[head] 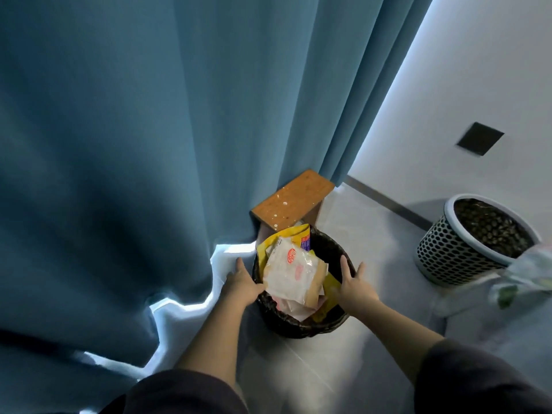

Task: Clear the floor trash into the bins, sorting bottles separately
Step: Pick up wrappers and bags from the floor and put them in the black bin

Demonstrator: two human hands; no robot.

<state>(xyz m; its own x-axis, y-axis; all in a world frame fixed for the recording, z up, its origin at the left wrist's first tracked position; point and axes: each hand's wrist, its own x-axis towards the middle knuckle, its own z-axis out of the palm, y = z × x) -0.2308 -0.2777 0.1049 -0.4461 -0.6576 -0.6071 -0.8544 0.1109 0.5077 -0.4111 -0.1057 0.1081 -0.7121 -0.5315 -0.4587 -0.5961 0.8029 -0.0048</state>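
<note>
Found black-lined bin (298,327) on the floor (328,372) at centre, just near of a wooden stool (292,198) and close beside the blue curtain (149,144). Heaped above the rim with wrappers: a clear packet (294,270) on top, a yellow packet (294,234) behind it.

Observed left grip (242,282) at the bin's left rim and right grip (355,285) at its right rim, both unclenched, fingers straight and pointing far, holding nothing. Cannot confirm firm contact on either side.

Judged equally near, set one each side with the bin squarely between. No long axis to allow for, given the round form.

Noted perforated bin (448,258) well apart to the right, and a blurred clear plastic item (522,279) just near of it; possibly a bottle, too smeared to confirm.

Judged next move to call for both grips closing inward on the rim, or pressing the heap down. Risk of the top packet sliding off.
</note>
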